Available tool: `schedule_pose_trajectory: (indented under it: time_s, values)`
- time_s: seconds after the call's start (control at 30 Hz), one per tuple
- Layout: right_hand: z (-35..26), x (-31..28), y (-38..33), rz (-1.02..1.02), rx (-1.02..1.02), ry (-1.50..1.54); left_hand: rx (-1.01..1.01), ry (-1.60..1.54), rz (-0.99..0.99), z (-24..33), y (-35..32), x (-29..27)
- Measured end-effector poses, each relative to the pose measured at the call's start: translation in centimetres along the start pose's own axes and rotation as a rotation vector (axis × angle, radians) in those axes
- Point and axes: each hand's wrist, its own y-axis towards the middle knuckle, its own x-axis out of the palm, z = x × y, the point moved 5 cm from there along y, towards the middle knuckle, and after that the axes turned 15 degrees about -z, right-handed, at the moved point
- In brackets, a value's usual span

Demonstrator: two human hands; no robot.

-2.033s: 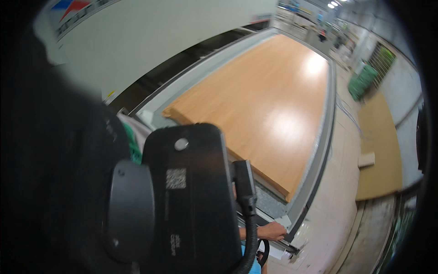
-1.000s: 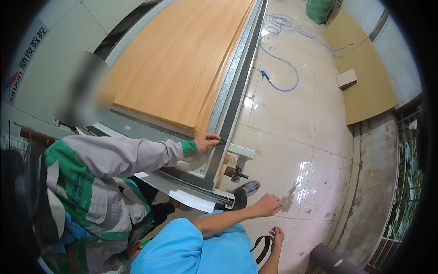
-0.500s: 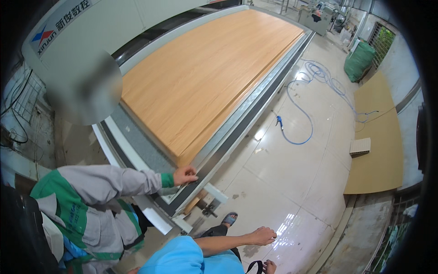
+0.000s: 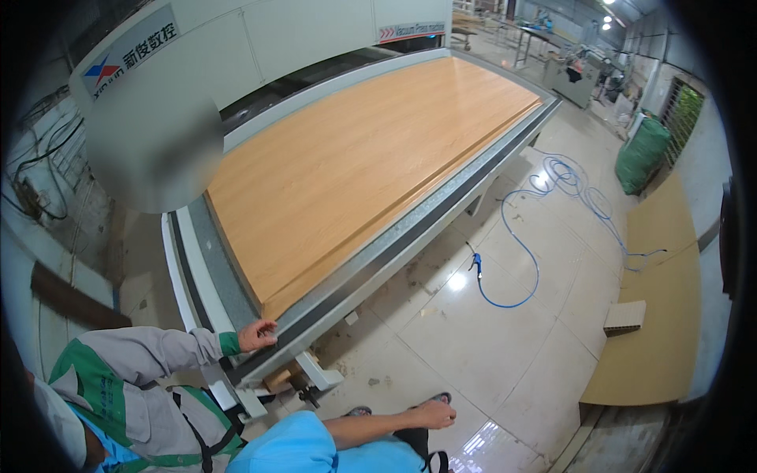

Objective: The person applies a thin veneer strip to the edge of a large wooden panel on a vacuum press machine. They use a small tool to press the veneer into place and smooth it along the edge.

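My left hand (image 4: 434, 414) hangs over the tiled floor, its forearm reaching out of a light-blue sleeve. Its fingers are loosely curled, and I see nothing in them. My right hand is out of view. Ahead lies a large wood-grain sheet (image 4: 371, 165), smooth and light brown, covering a raised flat shape on the bed of a big press. The grey metal bed frame (image 4: 378, 272) is the nearest thing beyond my left hand, which does not touch it. At the near corner, a co-worker's hand (image 4: 256, 337) rests at the frame beside the sheet.
The co-worker, in a grey and green jacket (image 4: 134, 394), stands close on my left. A blue air hose (image 4: 538, 272) with a blow gun (image 4: 476, 266) lies coiled on the floor. At right are a brown board (image 4: 662, 315), a small ribbed piece (image 4: 625, 316) and a green sack (image 4: 643, 158).
The view has tilted upward, showing more of the press and far room. My left hand has drawn slightly toward me, and my right hand has left the view.
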Motion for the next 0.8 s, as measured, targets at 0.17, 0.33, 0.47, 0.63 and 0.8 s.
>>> schedule_pose_trajectory:
  time_s: [0.17,0.33,0.47,0.63,0.8]
  values:
    - [-15.4,-0.9,8.8,-0.221,-0.013,-0.261,-0.255,-0.071,0.174,-0.5,6.4,-9.2]
    - [-34.2,10.3,16.4,-0.568,-0.122,-0.662,-0.37,-0.142,0.673,-0.5,6.9,-21.1]
    - [-44.0,21.9,19.8,-0.873,-0.192,-0.997,-0.457,-0.253,0.946,-3.1,8.4,-27.2]
    - [-44.7,27.3,19.7,-1.15,-0.151,-1.211,-0.573,-0.376,0.977,-5.6,14.2,-27.9]
    - [-51.4,29.1,22.4,-1.343,-0.029,-1.385,-0.481,-0.374,0.798,-4.8,28.0,-41.1]
